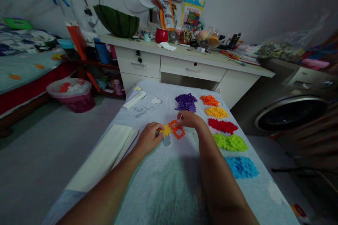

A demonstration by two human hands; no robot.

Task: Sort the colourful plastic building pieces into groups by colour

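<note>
My left hand [151,134] pinches a yellow interlocking plastic piece [166,131], flat with notched edges, low over the cloth. Right beside it are orange interlocking pieces [180,133] with square holes, seemingly joined or touching one another. My right hand [188,119] reaches in from the right with curled fingers closed at the upper edge of the orange pieces. Part of that grip is hidden behind the hand. Just beyond it lies a heap of purple pieces [186,102]. Whether the yellow and orange pieces interlock is too small to tell.
Along the right side run piles of orange [209,100], yellow [217,112], red [223,126], green [231,142] and blue pieces [242,167]. A white box [134,100] and a folded white sheet [102,154] lie left. Behind stands a cluttered desk [190,55].
</note>
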